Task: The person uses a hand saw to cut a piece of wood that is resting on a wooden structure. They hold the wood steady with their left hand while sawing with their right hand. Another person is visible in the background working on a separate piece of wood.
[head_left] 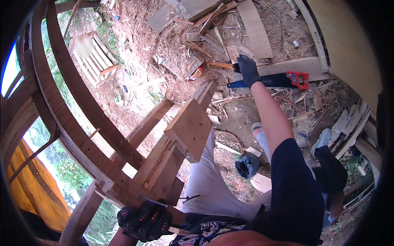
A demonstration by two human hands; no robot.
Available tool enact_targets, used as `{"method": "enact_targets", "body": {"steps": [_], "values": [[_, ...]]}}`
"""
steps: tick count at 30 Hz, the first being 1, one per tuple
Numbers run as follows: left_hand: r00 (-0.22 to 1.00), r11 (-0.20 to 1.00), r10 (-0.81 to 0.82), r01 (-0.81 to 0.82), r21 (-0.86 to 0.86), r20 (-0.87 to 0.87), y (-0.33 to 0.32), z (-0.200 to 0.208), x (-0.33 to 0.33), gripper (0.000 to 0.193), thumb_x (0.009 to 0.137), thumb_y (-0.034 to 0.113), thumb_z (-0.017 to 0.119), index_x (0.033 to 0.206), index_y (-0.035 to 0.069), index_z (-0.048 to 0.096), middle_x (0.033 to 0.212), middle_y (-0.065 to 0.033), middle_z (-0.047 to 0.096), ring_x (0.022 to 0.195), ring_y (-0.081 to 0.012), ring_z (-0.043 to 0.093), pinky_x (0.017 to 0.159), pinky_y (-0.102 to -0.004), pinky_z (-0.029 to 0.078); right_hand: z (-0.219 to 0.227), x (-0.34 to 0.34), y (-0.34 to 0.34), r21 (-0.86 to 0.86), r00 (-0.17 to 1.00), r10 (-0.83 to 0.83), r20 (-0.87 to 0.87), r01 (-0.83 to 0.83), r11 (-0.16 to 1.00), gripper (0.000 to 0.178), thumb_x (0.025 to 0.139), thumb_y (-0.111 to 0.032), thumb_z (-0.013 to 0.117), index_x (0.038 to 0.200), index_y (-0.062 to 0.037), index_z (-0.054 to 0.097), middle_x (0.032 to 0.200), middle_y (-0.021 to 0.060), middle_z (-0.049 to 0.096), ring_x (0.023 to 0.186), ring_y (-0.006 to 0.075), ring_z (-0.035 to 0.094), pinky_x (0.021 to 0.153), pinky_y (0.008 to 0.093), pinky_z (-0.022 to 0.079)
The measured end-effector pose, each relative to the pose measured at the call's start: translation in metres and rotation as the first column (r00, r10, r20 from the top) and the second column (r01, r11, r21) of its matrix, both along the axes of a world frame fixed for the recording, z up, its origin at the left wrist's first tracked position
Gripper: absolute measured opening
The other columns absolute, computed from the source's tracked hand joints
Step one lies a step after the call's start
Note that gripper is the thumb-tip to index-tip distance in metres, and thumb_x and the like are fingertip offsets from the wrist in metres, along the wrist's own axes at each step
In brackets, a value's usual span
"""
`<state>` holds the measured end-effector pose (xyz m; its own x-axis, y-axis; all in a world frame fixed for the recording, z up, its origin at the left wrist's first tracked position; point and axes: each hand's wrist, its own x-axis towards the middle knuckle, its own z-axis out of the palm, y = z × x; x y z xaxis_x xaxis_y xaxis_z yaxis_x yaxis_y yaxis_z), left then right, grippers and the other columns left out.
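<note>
My left hand [145, 221], in a black glove with red dots, is closed low beside the curved timber frame [88, 153]. A thin metal strip [155, 202] shows at its upper edge and a pale wooden end [179, 231] pokes out below; the glove hides how they join. Stretched forward over the ground, my right hand [247, 70] wears a dark glove, its fingers curled by an orange-brown stick [220, 64] and a small pale wood piece [233, 54]. What its fingers grip is hidden. Beneath that wrist lies a handsaw [274, 80] with a red handle.
A thick wooden block [189, 125] sits on a beam [158, 166] joined to the frame. Boards [255, 28] and scraps litter the shavings-covered ground. A slatted crate [96, 61] stands far left, a black bag [248, 165] near my legs. Another person's shoe [321, 142] is at right.
</note>
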<state>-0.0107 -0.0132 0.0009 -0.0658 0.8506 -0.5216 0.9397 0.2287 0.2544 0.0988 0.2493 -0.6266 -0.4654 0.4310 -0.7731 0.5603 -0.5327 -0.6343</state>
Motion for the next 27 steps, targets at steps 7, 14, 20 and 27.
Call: {"method": "enact_targets", "body": {"steps": [7,14,20,27], "values": [[1.000,0.983,-0.005,0.003,0.186,0.010,0.005,-0.018,-0.003,0.062,0.090,0.058,0.081,0.130,0.012,0.074,0.127,-0.0092,0.079,0.120,-0.0350,0.074,0.107,-0.0616,0.050,0.166,0.064,0.016,-0.258,0.910,-0.356,-0.213,0.299,0.919,0.035,0.105,-0.001,0.071,0.139,0.0052,0.068,0.118,0.0101,0.077,0.102,0.0174,0.078,0.086,0.0316,0.067],[0.998,0.882,-0.029,-0.001,0.471,0.056,0.001,-0.030,0.000,0.066,0.084,0.049,0.092,0.124,0.000,0.073,0.123,-0.0193,0.077,0.125,-0.0417,0.070,0.120,-0.0639,0.047,0.376,0.124,-0.019,-0.139,0.861,-0.387,-0.331,0.361,0.922,0.037,0.111,-0.003,0.064,0.148,-0.0008,0.064,0.123,0.0059,0.075,0.104,0.0161,0.077,0.087,0.0322,0.065],[0.996,0.773,-0.031,-0.032,0.633,0.089,-0.010,-0.037,-0.001,0.054,0.092,0.043,0.085,0.124,0.001,0.074,0.130,-0.0209,0.075,0.134,-0.0416,0.066,0.126,-0.0572,0.044,0.531,0.183,-0.125,0.789,0.965,0.166,0.201,-0.260,0.557,0.037,0.103,-0.021,0.073,0.137,-0.0071,0.072,0.119,0.0183,0.080,0.105,0.0404,0.078,0.091,0.0456,0.062],[0.829,0.604,0.002,-0.446,0.661,0.559,-0.022,-0.055,-0.031,0.050,0.098,0.041,0.078,0.131,0.004,0.070,0.132,-0.0216,0.072,0.130,-0.0424,0.065,0.119,-0.0541,0.048,0.644,0.208,-0.208,0.781,0.990,0.054,0.133,-0.139,0.609,0.040,0.102,-0.025,0.077,0.136,-0.0043,0.075,0.107,0.0191,0.082,0.095,0.0312,0.081,0.086,0.0446,0.061]]}}
